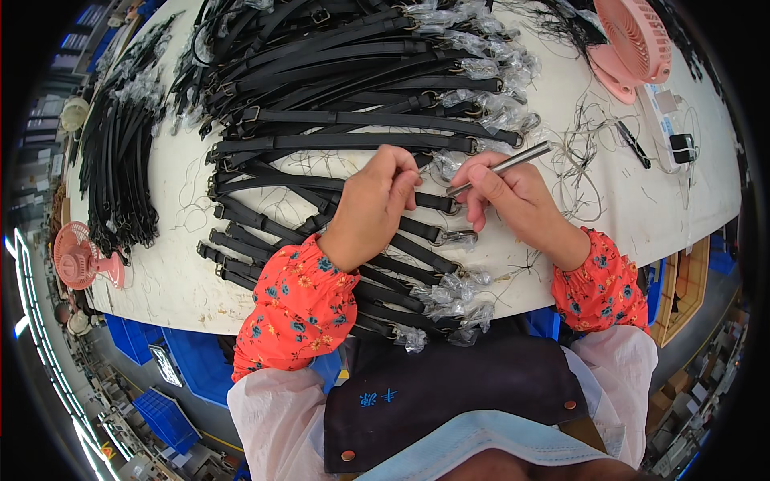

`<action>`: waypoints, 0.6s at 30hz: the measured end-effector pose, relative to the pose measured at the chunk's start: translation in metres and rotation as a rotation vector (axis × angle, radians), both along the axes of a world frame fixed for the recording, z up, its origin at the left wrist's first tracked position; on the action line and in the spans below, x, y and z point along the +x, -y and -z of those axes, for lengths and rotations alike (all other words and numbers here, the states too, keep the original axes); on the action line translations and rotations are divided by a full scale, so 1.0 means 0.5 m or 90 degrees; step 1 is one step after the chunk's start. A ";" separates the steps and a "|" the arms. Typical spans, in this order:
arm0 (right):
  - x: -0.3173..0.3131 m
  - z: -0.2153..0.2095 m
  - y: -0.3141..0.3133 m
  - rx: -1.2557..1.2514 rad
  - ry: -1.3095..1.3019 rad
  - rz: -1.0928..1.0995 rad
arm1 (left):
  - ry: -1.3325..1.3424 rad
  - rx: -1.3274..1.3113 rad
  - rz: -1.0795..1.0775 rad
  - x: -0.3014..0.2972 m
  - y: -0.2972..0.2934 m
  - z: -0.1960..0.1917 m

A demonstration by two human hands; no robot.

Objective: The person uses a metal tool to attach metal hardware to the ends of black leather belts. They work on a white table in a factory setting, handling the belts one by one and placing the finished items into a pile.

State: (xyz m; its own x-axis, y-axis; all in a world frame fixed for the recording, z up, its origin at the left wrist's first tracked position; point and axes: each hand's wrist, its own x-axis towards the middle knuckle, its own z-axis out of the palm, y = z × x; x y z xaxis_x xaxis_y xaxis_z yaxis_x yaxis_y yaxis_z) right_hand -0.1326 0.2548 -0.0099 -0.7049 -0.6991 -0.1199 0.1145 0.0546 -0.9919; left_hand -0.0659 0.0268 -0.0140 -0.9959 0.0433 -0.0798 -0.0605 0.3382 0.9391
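Observation:
My right hand point(513, 196) grips a slim silver metal tool point(523, 156) like a pen. The tool's lower tip points at the metal-fitted end of a black strap point(429, 200). Across that same strap, my left hand point(370, 204) is closed with thumb and fingers pinched together; whatever they hold is hidden. More black straps point(345, 143) with buckles lie in overlapping rows beyond and below my hands. Clear plastic wrapping point(461, 293) covers the metal hooks at many of their right ends.
Another bundle of black straps point(120, 160) lies at the left. A pink fan point(76, 255) stands at the near left edge, and a second pink fan point(630, 44) at the far right. Loose threads point(577, 152), a black pen point(634, 146) and a power strip point(659, 128) are on the right.

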 end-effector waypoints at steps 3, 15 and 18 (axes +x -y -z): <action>0.000 0.002 0.000 -0.020 0.006 0.016 | -0.092 0.068 -0.072 -0.002 0.001 0.015; -0.005 0.006 -0.008 -0.060 -0.002 0.066 | -0.384 -0.428 0.136 0.007 0.015 -0.010; -0.005 0.001 -0.008 -0.052 0.024 0.056 | -0.406 -0.406 0.180 0.007 0.028 0.001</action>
State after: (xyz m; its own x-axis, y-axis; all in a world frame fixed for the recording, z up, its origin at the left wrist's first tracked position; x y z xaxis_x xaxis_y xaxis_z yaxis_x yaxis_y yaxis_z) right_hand -0.1352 0.2589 -0.0106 -0.7598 -0.6436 -0.0922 0.1527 -0.0387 -0.9875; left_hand -0.0622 0.0130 -0.0147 -0.8193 0.4258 0.3839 0.5632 0.7232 0.3997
